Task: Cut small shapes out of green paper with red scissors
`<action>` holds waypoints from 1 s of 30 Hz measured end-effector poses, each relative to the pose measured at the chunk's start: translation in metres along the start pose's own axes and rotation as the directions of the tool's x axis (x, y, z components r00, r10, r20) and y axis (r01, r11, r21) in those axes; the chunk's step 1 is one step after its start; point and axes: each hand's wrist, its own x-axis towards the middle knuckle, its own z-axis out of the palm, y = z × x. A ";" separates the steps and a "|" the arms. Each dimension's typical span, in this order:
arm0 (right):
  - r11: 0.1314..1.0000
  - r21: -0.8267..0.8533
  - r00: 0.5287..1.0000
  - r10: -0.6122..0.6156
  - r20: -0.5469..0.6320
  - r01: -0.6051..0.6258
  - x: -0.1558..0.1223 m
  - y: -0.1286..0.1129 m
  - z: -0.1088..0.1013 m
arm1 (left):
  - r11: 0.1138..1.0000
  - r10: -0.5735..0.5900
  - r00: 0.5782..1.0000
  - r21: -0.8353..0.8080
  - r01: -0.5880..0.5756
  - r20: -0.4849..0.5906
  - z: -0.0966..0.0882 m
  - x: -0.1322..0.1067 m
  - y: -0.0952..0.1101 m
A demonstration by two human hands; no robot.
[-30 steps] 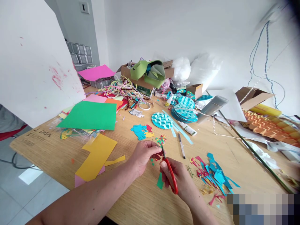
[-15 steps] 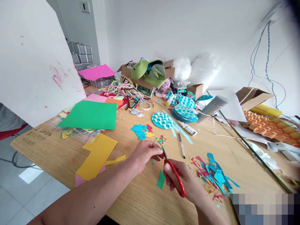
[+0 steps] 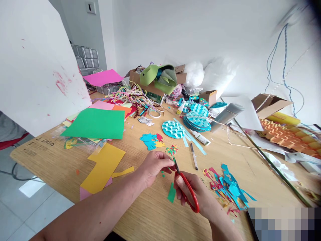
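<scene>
My right hand (image 3: 192, 187) is closed around the red handles of a pair of scissors (image 3: 194, 199), whose dark blades point up and left. My left hand (image 3: 159, 164) is pinched at the blade tips, holding a small piece of green paper (image 3: 173, 159) that the fingers mostly hide. Just beyond lies a small heap of red, yellow and green paper bits (image 3: 172, 149). A green paper strip (image 3: 172, 192) rests on the wooden table (image 3: 145, 211) beside the right hand. Blue, red and yellow fish-shaped cutouts (image 3: 149, 141) lie past the left hand.
A pen (image 3: 194, 156), a glue bottle (image 3: 201, 138) and a blue patterned disc (image 3: 173, 129) lie ahead. Paper scraps (image 3: 228, 187) are piled at right. Green (image 3: 97, 122) and yellow sheets (image 3: 104, 167) lie left. A long green stick (image 3: 271, 159) crosses the right side.
Both hands stay almost in place, the scissors still at the left fingertips. The whole view has shifted very slightly.
</scene>
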 end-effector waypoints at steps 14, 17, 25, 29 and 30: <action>1.000 -0.024 0.999 0.012 -0.039 -0.013 0.000 0.001 0.000 | 1.000 -0.011 1.000 0.017 0.011 0.014 0.002 -0.003 0.002; 1.000 -0.020 0.999 0.015 -0.036 -0.016 0.000 0.001 0.000 | 1.000 -0.001 1.000 0.004 0.001 -0.016 0.002 -0.002 0.002; 1.000 -0.026 1.000 0.008 -0.019 -0.008 0.001 -0.001 -0.001 | 1.000 0.002 1.000 0.019 -0.002 -0.008 0.001 -0.002 0.001; 0.999 -0.046 1.000 0.006 -0.024 -0.008 -0.001 -0.001 -0.002 | 0.999 -0.002 1.000 0.035 0.002 -0.003 0.001 -0.001 0.001; 0.999 -0.045 1.000 0.011 -0.025 -0.012 -0.001 -0.001 -0.002 | 0.999 -0.003 1.000 0.035 0.004 -0.003 0.001 -0.001 0.001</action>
